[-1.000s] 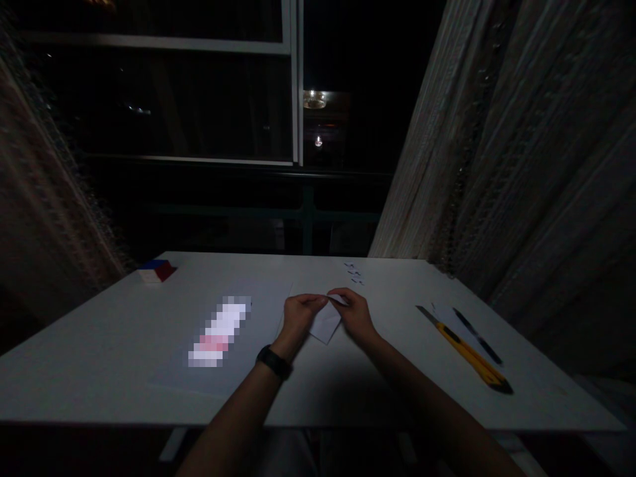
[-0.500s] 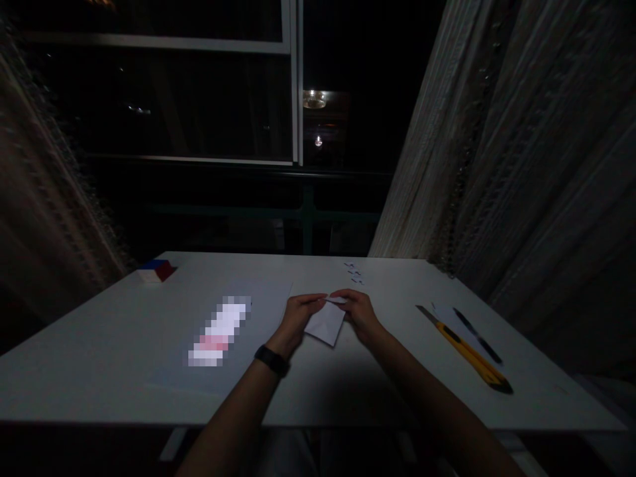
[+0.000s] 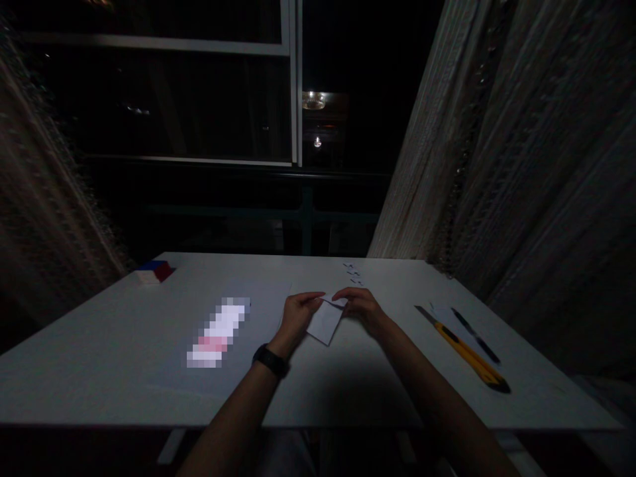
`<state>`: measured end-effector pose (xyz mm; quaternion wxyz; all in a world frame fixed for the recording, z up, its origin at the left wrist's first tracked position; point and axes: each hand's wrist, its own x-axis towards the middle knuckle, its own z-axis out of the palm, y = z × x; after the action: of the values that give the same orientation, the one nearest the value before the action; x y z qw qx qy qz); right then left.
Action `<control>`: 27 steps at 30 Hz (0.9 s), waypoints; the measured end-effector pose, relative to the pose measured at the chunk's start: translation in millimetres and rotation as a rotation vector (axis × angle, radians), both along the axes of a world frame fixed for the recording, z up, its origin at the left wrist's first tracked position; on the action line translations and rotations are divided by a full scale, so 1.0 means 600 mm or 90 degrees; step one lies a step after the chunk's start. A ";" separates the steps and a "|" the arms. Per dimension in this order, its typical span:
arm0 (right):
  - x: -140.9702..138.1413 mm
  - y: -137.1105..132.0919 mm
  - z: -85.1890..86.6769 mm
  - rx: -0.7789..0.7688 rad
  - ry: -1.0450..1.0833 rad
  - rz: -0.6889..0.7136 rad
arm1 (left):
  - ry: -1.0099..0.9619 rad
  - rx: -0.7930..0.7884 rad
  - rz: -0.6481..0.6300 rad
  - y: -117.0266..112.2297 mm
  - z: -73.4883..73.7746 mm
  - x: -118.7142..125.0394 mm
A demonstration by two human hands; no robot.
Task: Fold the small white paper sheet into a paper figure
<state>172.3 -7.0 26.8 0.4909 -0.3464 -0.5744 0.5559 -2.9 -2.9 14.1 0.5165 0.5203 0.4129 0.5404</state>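
A small folded white paper (image 3: pixel 325 323) is held between my two hands over the middle of the table. My left hand (image 3: pixel 299 314), with a dark band on its wrist, grips the paper's left edge with thumb and fingers. At the upper right, my right hand (image 3: pixel 365 307) pinches the paper's far end, where a flap stands partly lifted. The near corner of the paper points toward me. Beyond the hands lie several small white pieces with dark marks (image 3: pixel 353 273).
On the white table (image 3: pixel 348 397), a yellow utility knife (image 3: pixel 464 349) and a dark pen (image 3: pixel 476 334) lie to the right. To the left are a bright blurred-out phone-like rectangle (image 3: pixel 218 334) on a large pale sheet (image 3: pixel 173 377) and a colored cube (image 3: pixel 154 271). Curtains (image 3: pixel 422 132) hang beyond.
My right hand has shifted slightly right, its fingers spreading along the flap. The flap at the far end of the paper now shows wider, and the paper has tilted a little.
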 end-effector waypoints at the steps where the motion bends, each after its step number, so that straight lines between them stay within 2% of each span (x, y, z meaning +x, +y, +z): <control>1: 0.000 0.000 0.001 0.007 0.002 -0.009 | 0.029 0.025 0.000 0.000 0.000 0.000; 6: -0.017 0.005 -0.009 0.078 -0.090 -0.122 | 0.111 0.100 0.017 -0.004 0.005 0.003; 10: -0.029 0.010 -0.019 0.166 -0.130 -0.201 | 0.108 0.091 0.018 -0.009 0.012 0.003; 16: -0.025 0.011 -0.021 0.159 -0.150 -0.208 | 0.093 0.062 -0.034 -0.012 0.012 0.001; 22: -0.026 0.011 -0.021 0.172 -0.169 -0.203 | 0.111 0.052 0.038 -0.011 0.012 0.007; 27: -0.026 0.007 -0.016 0.170 -0.226 -0.230 | 0.134 0.060 0.050 -0.010 0.010 0.009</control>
<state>156.8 -3.0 17.4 0.5149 -0.4678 -0.6483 0.3095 2.5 -9.1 20.3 0.4240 0.5814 0.4588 0.5213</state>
